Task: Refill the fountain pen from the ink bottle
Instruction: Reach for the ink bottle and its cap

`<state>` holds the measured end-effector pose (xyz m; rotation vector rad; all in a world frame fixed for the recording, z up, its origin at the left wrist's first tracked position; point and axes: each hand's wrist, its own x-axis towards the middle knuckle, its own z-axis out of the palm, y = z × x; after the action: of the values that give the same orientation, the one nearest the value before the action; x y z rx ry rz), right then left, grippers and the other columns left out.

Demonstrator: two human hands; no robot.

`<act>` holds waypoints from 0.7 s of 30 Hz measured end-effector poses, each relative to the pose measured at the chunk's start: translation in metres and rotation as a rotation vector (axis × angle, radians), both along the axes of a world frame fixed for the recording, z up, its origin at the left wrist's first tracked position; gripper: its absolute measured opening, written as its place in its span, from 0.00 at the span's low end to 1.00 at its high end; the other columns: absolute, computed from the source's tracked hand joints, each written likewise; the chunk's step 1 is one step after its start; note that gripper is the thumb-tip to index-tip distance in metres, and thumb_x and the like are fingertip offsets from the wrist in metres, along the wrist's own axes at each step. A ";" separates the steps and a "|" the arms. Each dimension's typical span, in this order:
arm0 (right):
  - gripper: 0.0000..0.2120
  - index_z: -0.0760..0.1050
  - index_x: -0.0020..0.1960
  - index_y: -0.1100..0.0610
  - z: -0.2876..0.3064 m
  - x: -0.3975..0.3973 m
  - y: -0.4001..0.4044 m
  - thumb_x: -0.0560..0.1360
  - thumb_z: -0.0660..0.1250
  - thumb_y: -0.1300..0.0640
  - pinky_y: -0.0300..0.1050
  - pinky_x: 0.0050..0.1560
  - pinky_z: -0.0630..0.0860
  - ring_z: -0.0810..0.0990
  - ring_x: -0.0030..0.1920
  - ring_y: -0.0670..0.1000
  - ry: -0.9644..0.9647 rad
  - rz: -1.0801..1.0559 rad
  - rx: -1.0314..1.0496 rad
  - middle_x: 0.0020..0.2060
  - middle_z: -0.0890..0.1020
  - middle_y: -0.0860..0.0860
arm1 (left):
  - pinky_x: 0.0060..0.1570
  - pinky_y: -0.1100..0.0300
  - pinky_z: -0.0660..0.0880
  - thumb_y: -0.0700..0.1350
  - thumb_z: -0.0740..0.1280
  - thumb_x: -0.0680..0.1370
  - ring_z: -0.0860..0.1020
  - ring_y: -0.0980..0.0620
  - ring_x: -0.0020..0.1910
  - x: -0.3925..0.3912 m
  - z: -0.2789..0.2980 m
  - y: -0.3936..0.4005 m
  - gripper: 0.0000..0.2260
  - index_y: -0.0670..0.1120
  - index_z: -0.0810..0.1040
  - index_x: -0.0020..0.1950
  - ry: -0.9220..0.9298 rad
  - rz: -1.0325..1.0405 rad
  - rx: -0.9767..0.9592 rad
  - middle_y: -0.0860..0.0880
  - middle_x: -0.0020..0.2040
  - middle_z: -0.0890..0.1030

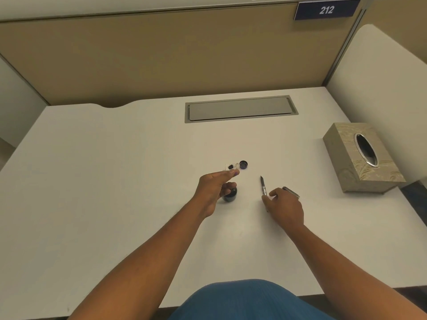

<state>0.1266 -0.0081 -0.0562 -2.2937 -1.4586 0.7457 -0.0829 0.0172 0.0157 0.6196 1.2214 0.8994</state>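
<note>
Desk: I'm looking down on a white desk (115,181) with a grey cable hatch (241,109) set in near its far edge.
Writing: the only text I'm reading is "212", white on a dark plate (327,10) fixed to the partition above the desk's far right corner; I'm seeing no brand on any item.
Left hand: the left hand (213,190) is hovering over the middle of the desk, fingers stretched out and loose, gripping nothing.
Ink bottle: the dark ink bottle (231,195) is standing on the desk just under that hand's curled lower fingers; whether they are touching it I cannot tell.
Cap: the bottle's black cap (243,164) is lying just beyond the left fingertips, towards the far edge.
Small parts: a clear piece with a dark bit (232,166) is lying beside the cap, too small to identify.
Right hand: the right hand (285,205) is pinching the fountain pen (263,187), nib pointing at the far edge.
Pen piece: a dark, silver-trimmed piece (291,191) is showing behind the right knuckles.
Tissue box: a patterned tissue box (360,158) is sitting by the right edge.
</note>
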 end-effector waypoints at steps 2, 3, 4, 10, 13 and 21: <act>0.12 0.78 0.53 0.50 0.007 -0.004 -0.002 0.74 0.64 0.45 0.44 0.42 0.74 0.80 0.43 0.49 0.021 -0.004 0.029 0.40 0.84 0.44 | 0.44 0.61 0.75 0.46 0.75 0.75 0.80 0.51 0.42 -0.001 0.000 -0.002 0.10 0.43 0.86 0.53 -0.009 -0.015 0.002 0.50 0.55 0.87; 0.11 0.79 0.52 0.50 0.011 -0.007 -0.003 0.74 0.64 0.47 0.43 0.41 0.73 0.80 0.43 0.49 0.050 0.004 0.054 0.40 0.84 0.45 | 0.44 0.61 0.75 0.46 0.74 0.75 0.80 0.51 0.42 -0.002 -0.001 -0.003 0.10 0.43 0.86 0.53 -0.017 -0.024 0.003 0.50 0.55 0.87; 0.09 0.80 0.50 0.51 0.015 -0.011 -0.004 0.74 0.65 0.49 0.42 0.39 0.73 0.80 0.42 0.48 0.097 0.018 0.081 0.38 0.83 0.45 | 0.43 0.62 0.75 0.45 0.74 0.75 0.80 0.51 0.42 -0.002 -0.001 -0.005 0.10 0.43 0.86 0.53 -0.027 -0.033 0.002 0.50 0.54 0.87; 0.05 0.83 0.47 0.54 0.053 -0.039 -0.015 0.76 0.69 0.54 0.42 0.36 0.71 0.76 0.36 0.47 0.729 -0.026 0.100 0.40 0.83 0.49 | 0.41 0.62 0.75 0.44 0.72 0.77 0.80 0.52 0.40 -0.008 0.001 -0.023 0.09 0.40 0.86 0.52 -0.066 -0.087 0.026 0.46 0.52 0.86; 0.08 0.83 0.55 0.52 0.070 -0.049 -0.023 0.77 0.70 0.53 0.44 0.44 0.72 0.78 0.43 0.48 0.897 0.038 0.010 0.46 0.84 0.49 | 0.41 0.63 0.76 0.45 0.72 0.77 0.81 0.52 0.41 -0.015 0.005 -0.033 0.10 0.39 0.86 0.53 -0.094 -0.077 0.048 0.44 0.50 0.85; 0.14 0.79 0.63 0.46 0.078 -0.059 -0.042 0.78 0.69 0.51 0.47 0.50 0.71 0.77 0.46 0.49 1.022 0.185 -0.063 0.47 0.84 0.46 | 0.45 0.60 0.74 0.45 0.70 0.78 0.81 0.52 0.42 -0.023 0.014 -0.075 0.08 0.44 0.88 0.44 -0.129 0.003 0.052 0.45 0.48 0.86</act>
<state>0.0677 -0.0497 0.0214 -1.3760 -1.1120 1.6865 -0.1060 -0.0578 0.0301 0.5924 1.0859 0.9617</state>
